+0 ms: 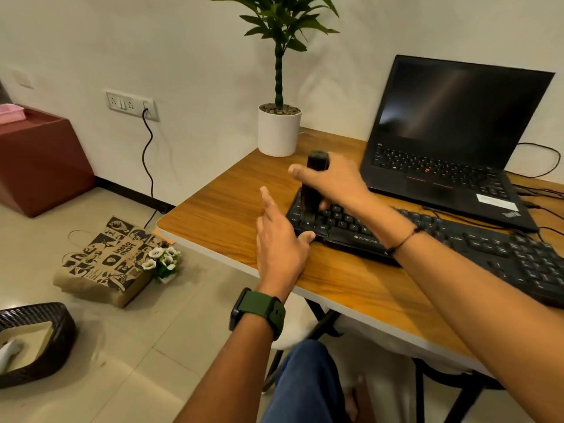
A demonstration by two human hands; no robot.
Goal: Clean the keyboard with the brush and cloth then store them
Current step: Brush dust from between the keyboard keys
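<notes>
A: Where is the brush (312,190) relative to the keyboard (427,239)?

B: It stands upright over the keyboard's left end, bristles down on the keys near the Ctrl corner. The right hand (335,181) has its fingers clamped round the dark handle, thumb stretched out toward the left.

A: And the left hand (280,242)?

B: It holds nothing. It rests at the keyboard's left front corner, fingers apart, thumb touching the front edge, index finger pointing away across the wooden table (225,209). A green-strapped watch (259,312) sits on that wrist.

A: What else is near the keyboard?

B: Just behind it, an open laptop (451,141) with a dark screen. Behind its left end, a white potted plant (279,129). Well left of the keyboard, down on the floor, a printed paper bag (103,264) with small white flowers (161,259) beside it, and a dark woven basket (36,340).

A: The cloth?

B: I cannot tell; something pale lies in the basket, too blurred to name.
</notes>
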